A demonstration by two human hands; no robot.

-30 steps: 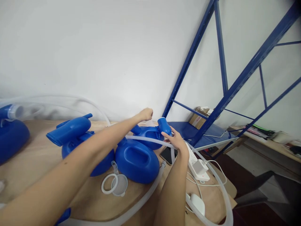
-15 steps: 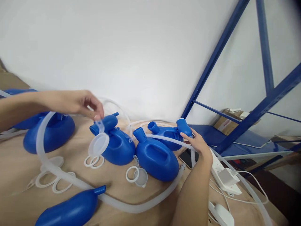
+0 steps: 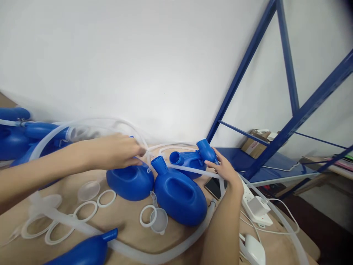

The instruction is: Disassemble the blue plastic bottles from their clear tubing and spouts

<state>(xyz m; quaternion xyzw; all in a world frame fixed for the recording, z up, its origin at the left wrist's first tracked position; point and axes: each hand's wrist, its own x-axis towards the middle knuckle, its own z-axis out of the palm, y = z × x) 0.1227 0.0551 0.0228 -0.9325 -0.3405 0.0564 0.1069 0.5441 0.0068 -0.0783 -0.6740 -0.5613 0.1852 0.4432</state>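
My right hand (image 3: 224, 169) is closed round a small blue spouted part (image 3: 207, 150) at the right of the table, its wide end tilted up to the left. My left hand (image 3: 122, 150) reaches over a blue bottle (image 3: 131, 182), fingers bent together at its top; what they grip is hidden. Between my hands lies another blue bottle (image 3: 180, 198) with an open neck, and behind it a third (image 3: 190, 162). A clear round cap (image 3: 159, 221) and a white ring (image 3: 148, 216) rest in front.
White rings (image 3: 106, 198) and a loose clear cap (image 3: 88, 190) lie at the left. A thick clear tube (image 3: 154, 257) crosses the front. A phone (image 3: 215, 187), a power strip (image 3: 257, 209) and a blue shelf frame (image 3: 242, 70) are at the right.
My left hand has moved right and down, over the bottle. The clear cap it held now lies on the table. The blue part in my right hand has tipped left.
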